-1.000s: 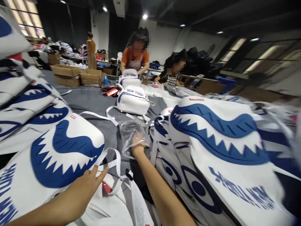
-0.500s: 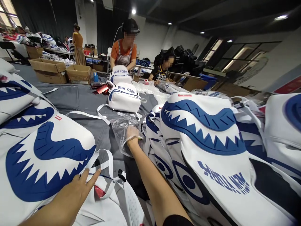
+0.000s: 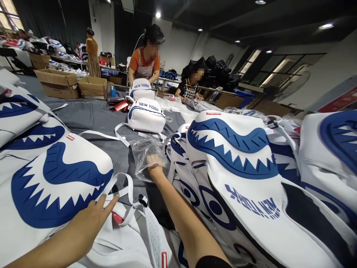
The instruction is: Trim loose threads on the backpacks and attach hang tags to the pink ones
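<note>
My left hand [image 3: 96,214], fingers apart, rests over a white backpack with a blue toothed mouth [image 3: 64,186], beside its white strap [image 3: 129,190]. Farther forward, my right hand [image 3: 154,162] is at a clear plastic bag [image 3: 143,158]; the plastic covers its fingers, so their grip cannot be made out. Right of that arm stand white backpacks with blue mouths and eyes, the front one [image 3: 245,201] lettered NEW YORK upside down. A small white NEW YORK bag [image 3: 146,117] lies beyond the plastic bag.
A person in an orange shirt [image 3: 143,63] stands behind another NEW YORK bag [image 3: 141,90]. Cardboard boxes [image 3: 57,83] are at the back left. A seated person [image 3: 191,87] is at the back right. More shark-mouth bags [image 3: 329,156] crowd the right edge.
My right hand and the plastic bag have shifted slightly left. My left hand has moved a little up and left. The view has shifted, bringing more of the right-hand bags into sight.
</note>
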Tool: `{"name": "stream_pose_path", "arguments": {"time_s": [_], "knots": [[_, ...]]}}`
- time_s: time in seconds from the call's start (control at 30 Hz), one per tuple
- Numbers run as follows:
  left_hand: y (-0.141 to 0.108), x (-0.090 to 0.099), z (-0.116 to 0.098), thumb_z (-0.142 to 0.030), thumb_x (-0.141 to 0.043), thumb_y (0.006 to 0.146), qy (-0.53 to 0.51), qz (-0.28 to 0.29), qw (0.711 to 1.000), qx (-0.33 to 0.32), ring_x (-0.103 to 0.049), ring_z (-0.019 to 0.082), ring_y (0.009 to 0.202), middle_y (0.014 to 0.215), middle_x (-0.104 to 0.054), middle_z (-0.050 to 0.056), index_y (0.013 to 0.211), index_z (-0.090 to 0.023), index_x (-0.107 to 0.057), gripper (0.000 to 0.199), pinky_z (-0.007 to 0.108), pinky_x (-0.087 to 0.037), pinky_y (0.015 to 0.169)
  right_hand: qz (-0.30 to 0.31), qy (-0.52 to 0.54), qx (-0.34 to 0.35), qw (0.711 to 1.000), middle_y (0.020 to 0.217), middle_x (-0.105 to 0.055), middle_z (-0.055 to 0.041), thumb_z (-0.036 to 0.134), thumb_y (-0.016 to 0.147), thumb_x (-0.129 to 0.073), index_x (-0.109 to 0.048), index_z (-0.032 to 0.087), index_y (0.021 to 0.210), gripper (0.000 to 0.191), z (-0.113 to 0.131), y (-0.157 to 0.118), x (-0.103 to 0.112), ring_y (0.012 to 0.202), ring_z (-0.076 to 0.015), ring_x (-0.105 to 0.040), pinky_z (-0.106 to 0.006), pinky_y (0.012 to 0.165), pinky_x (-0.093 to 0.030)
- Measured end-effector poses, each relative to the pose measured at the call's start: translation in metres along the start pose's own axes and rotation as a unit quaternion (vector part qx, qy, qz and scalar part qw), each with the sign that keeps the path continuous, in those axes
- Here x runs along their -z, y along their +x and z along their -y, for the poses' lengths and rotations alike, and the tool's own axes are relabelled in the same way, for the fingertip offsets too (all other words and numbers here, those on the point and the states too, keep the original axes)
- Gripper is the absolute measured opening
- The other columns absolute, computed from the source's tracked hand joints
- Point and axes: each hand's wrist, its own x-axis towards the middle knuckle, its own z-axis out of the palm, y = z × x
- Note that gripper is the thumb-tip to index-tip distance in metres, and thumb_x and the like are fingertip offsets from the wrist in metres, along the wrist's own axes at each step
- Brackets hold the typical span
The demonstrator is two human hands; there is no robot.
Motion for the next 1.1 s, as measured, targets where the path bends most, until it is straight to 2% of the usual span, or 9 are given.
{"name": "stream_pose_path", "arguments": {"time_s": [0.17,0.33,0.5,0.57,0.67,0.77,0.87,1.0,1.1], "knots": [[-0.007,0.008,-0.001,-0.005,-0.060,0.064,0.006,-0.012,1.000,-0.012,-0.056,0.037,0.129,0.157,-0.036,0.021,0.162,-0.028,-0.015,0.111,0.045,-0.052,0.096,0.005,0.002,0.061,0.998,0.129,-0.063,-0.0205,0.010,0.096,-0.044,-0.069,0.010,0.115,0.031,0.006,-0.031,0.005,0.118,-0.0285,-0.057,-0.037,0.094,-0.045],[-0.010,0.012,0.008,0.001,-0.051,0.070,0.016,-0.036,0.999,-0.037,-0.059,0.032,0.125,0.158,-0.037,0.020,0.163,-0.029,-0.014,0.104,0.042,-0.052,0.097,-0.001,0.023,0.074,0.997,0.121,-0.067,-0.0178,0.010,0.097,-0.041,-0.069,0.010,0.110,0.030,0.016,-0.077,0.027,0.106,-0.0252,-0.061,-0.032,0.084,-0.045],[-0.021,0.009,0.026,-0.021,-0.058,0.083,-0.147,-0.092,0.981,-0.086,-0.040,0.032,0.144,0.163,-0.032,0.013,0.159,-0.026,-0.027,0.083,0.048,-0.040,0.114,-0.123,0.192,-0.034,0.973,0.089,-0.072,-0.0088,0.021,0.098,-0.047,-0.067,0.016,0.094,0.021,0.007,-0.150,0.082,0.081,-0.0205,-0.066,-0.028,0.071,-0.046],[-0.034,0.015,0.021,-0.039,-0.055,0.090,-0.251,-0.187,0.945,-0.092,-0.034,0.032,0.147,0.160,-0.038,0.012,0.150,-0.022,-0.045,0.064,0.048,-0.033,0.119,-0.187,0.324,-0.043,0.926,0.072,-0.069,-0.0029,0.030,0.097,-0.053,-0.066,0.019,0.089,0.020,0.004,-0.180,0.109,0.066,-0.0181,-0.065,-0.028,0.064,-0.047],[-0.055,0.028,-0.002,-0.057,-0.047,0.094,-0.421,-0.292,0.856,-0.071,-0.061,0.027,0.117,0.126,-0.066,0.012,0.123,-0.018,-0.065,0.052,0.039,-0.052,0.095,-0.258,0.414,0.073,0.870,0.081,-0.074,-0.0044,0.023,0.097,-0.054,-0.069,0.020,0.097,0.015,0.013,-0.215,0.142,0.073,-0.0174,-0.071,-0.029,0.070,-0.054],[-0.068,0.031,-0.027,-0.066,-0.053,0.089,-0.605,-0.163,0.773,-0.102,-0.065,0.018,0.078,0.097,-0.070,0.009,0.111,-0.015,-0.067,0.058,0.024,-0.046,0.055,-0.311,0.371,0.236,0.843,0.104,-0.077,-0.0088,0.009,0.093,-0.052,-0.070,0.022,0.106,0.026,0.032,-0.240,0.161,0.092,-0.0188,-0.073,-0.033,0.079,-0.058],[-0.075,0.022,-0.040,-0.057,-0.074,0.078,-0.693,-0.056,0.698,-0.171,-0.059,0.011,0.065,0.085,-0.067,0.004,0.114,-0.014,-0.066,0.056,0.019,-0.041,0.050,-0.306,0.348,0.317,0.828,0.108,-0.076,-0.0100,0.004,0.089,-0.055,-0.070,0.023,0.109,0.032,0.050,-0.257,0.168,0.093,-0.0191,-0.073,-0.032,0.077,-0.059],[-0.089,0.003,-0.046,-0.050,-0.082,0.072,-0.739,-0.043,0.647,-0.181,-0.049,0.006,0.052,0.071,-0.060,-0.002,0.109,-0.012,-0.063,0.056,0.017,-0.036,0.044,-0.192,0.496,0.218,0.818,0.099,-0.076,-0.0069,0.011,0.093,-0.057,-0.071,0.023,0.105,0.022,0.063,-0.269,0.167,0.091,-0.0169,-0.073,-0.028,0.078,-0.059],[-0.098,-0.014,-0.056,-0.047,-0.080,0.072,-0.780,0.029,0.605,-0.156,-0.042,0.005,0.045,0.063,-0.055,-0.005,0.105,-0.015,-0.058,0.051,0.016,-0.025,0.039,-0.107,0.571,0.198,0.790,0.102,-0.074,-0.0076,0.020,0.092,-0.063,-0.074,0.023,0.103,0.016,0.072,-0.273,0.163,0.094,-0.0176,-0.071,-0.029,0.080,-0.058]]}}
